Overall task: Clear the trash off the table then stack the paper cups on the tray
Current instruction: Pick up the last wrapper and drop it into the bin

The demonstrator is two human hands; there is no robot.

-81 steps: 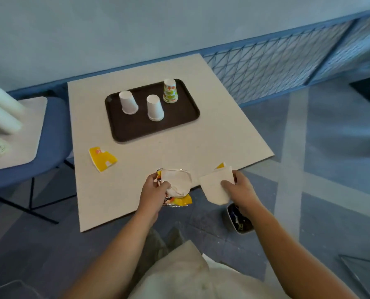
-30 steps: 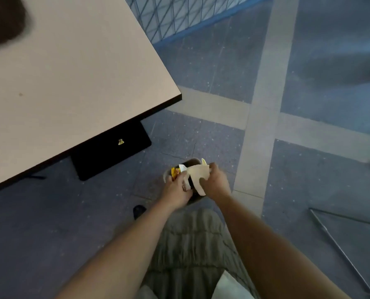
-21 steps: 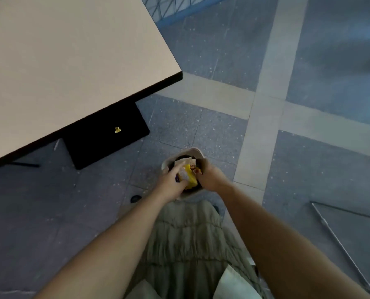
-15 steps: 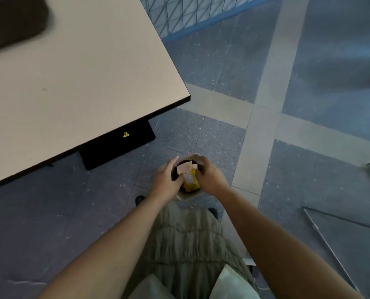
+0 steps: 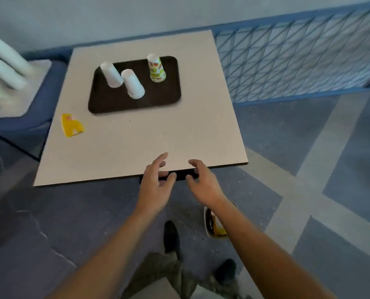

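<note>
On the beige table (image 5: 136,145) lies a dark brown tray (image 5: 162,98) with three upside-down paper cups: two white ones (image 5: 111,74) (image 5: 133,84) and a green-printed one (image 5: 156,68). A yellow wrapper (image 5: 72,125) rests on the table's left side, apart from the tray. My left hand (image 5: 157,184) and my right hand (image 5: 202,183) hover at the table's near edge, fingers spread, holding nothing. A small trash bin (image 5: 214,225) on the floor, partly hidden by my right forearm, holds yellow and white wrappers.
A blue chair (image 5: 28,117) with a board and long white cup stacks (image 5: 3,61) stands left of the table. A blue mesh fence (image 5: 298,55) runs along the right. My shoes and legs are on the grey tiled floor below.
Both hands let go of the wrappers in the floor bin and rose empty to the table's near edge. The view lifted from the floor to the table.
</note>
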